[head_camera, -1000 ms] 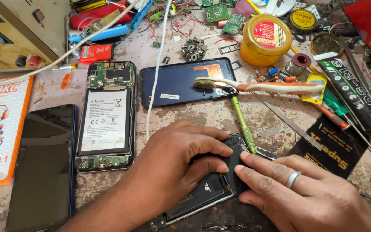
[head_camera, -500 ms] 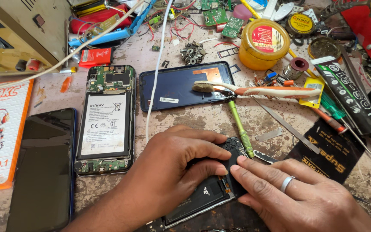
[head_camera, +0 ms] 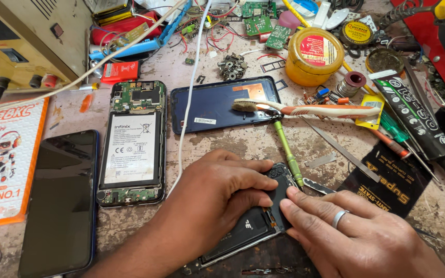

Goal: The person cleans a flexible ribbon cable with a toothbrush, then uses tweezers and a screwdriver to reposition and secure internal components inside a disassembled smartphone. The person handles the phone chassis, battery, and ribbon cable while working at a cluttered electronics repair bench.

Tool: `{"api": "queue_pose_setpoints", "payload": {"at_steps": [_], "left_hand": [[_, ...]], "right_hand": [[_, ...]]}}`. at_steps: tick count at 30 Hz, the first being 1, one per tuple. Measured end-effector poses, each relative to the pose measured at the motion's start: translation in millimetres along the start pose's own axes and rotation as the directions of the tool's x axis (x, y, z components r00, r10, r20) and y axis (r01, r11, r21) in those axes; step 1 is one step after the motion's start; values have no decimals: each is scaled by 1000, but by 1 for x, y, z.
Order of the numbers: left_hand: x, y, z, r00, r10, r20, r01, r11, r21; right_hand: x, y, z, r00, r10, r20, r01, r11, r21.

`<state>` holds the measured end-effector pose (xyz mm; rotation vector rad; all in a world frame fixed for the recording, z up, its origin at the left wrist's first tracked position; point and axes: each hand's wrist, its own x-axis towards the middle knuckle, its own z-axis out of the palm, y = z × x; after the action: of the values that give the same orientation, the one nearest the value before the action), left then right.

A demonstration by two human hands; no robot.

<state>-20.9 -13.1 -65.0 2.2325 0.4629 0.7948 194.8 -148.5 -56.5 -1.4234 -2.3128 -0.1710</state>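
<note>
Both hands press on a dark phone lying low at the middle of the bench. The left hand lies flat across its upper half with fingers bent over the edge. The right hand, a ring on one finger, pinches the phone's right edge with thumb and fingertips. Neither hand lifts it. Whether the right fingers hold a small tool as well is hard to tell.

A green screwdriver lies just above the phone, its tip near the right fingers. Above that a brush rests across a blue back cover. To the left lies an opened phone showing its battery and boards, and further left a black phone lies screen up beside an orange box. A white cable runs down between the opened phone and the cover. A yellow tin, circuit boards and loose tools crowd the far side.

The bench is worn, scratched and grey.
</note>
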Motion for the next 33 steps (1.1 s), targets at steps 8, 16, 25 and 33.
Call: {"api": "queue_pose_setpoints", "payload": {"at_steps": [8,16,25,33], "left_hand": [[1,-1,0,1000,18,7,-18,1000,-3],[5,2,-1,999,-26,43,27,1000,-1],[9,7,-15,991,-136,7,136,990,-46],[9,15,-23,999,-35,-18,38,970,241]], "right_hand": [[-2,2,2,998,63,17,-64,995,76],[3,-2,-2,1000,20,-2,-20,1000,-7],[13,-3,-9,992,-114,53,119,989,-92],[11,2,-4,994,-104,46,107,991,-80]]}}
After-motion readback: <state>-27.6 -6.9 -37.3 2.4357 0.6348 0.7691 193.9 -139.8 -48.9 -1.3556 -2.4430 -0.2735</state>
